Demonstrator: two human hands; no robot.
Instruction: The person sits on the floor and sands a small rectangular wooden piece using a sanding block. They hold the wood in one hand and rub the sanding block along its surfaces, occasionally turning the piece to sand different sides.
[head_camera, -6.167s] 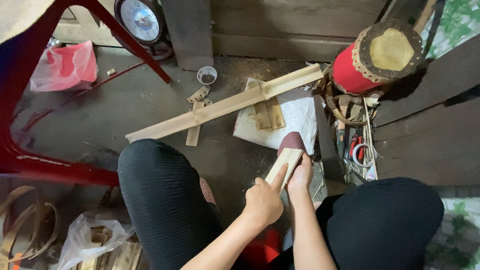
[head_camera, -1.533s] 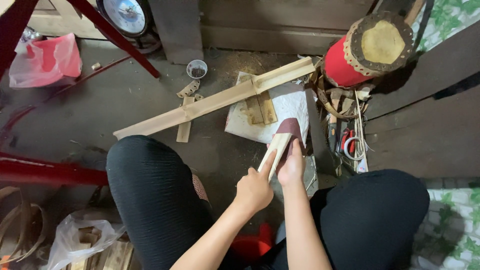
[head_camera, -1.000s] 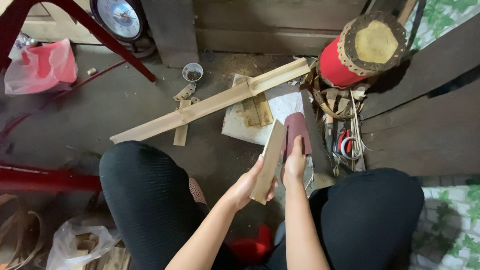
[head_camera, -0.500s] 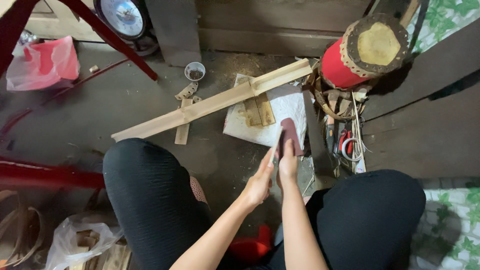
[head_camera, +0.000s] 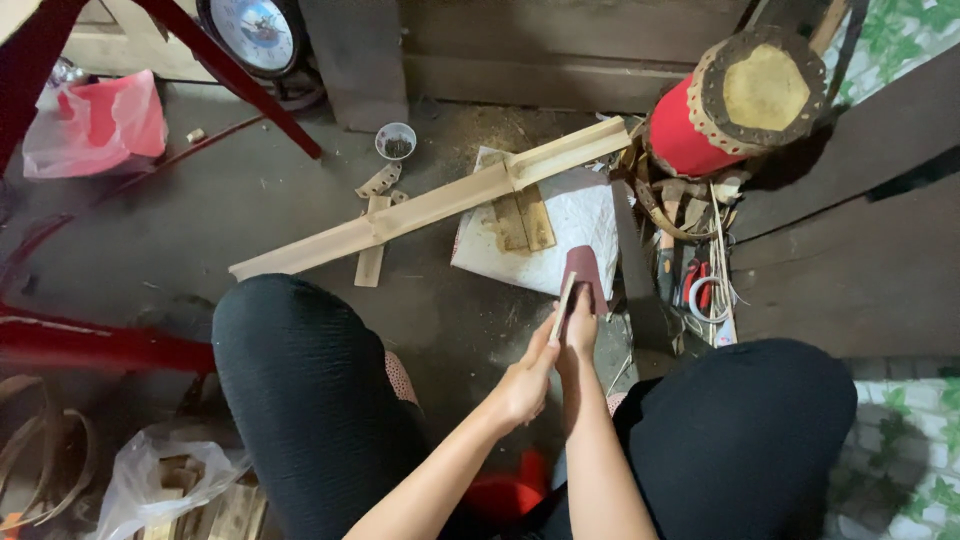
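1. Hands met between the knees: left hand (head_camera: 522, 385) clamped on a thin pale wood strip (head_camera: 562, 308) (seen edge-on), right hand (head_camera: 578, 330) closed on dark red sandpaper (head_camera: 584, 276) against it.
2. Beyond lay a long, smooth wooden beam (head_camera: 430, 205) across white sheeting (head_camera: 585, 215).
3. Farther off, a small white cup (head_camera: 396, 141) held dark bits.

The wall clock (head_camera: 262, 30) is being cropped by the top edge, the plastic bag of wood scraps (head_camera: 175, 490) is running off the bottom, and the hands (head_camera: 550, 350) are covering the lower end of the thin wooden strip (head_camera: 563, 305).
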